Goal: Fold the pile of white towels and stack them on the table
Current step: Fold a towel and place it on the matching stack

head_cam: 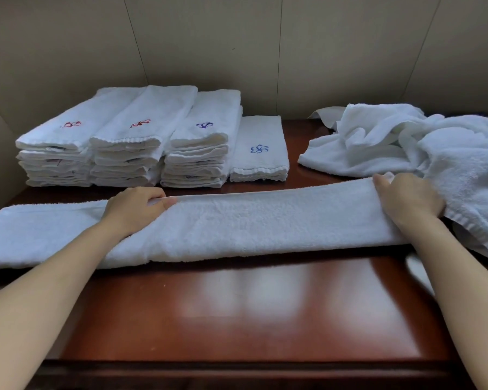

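A long white towel (251,223) lies folded lengthwise across the dark red table (237,305). My left hand (135,205) pinches its far edge left of the middle. My right hand (406,201) grips the far edge near the towel's right end. At the back left stand three tall stacks of folded white towels (130,142), the tops embroidered in red and blue. Beside them, to the right, lies a low stack (258,150) with a blue emblem. A loose pile of unfolded white towels (434,147) fills the back right and spills over the right edge.
A beige panelled wall rises right behind the table. The table's glossy front half (237,319) reflects light, and its front edge runs along the bottom of the view. A bit of white cloth (423,274) hangs by my right forearm.
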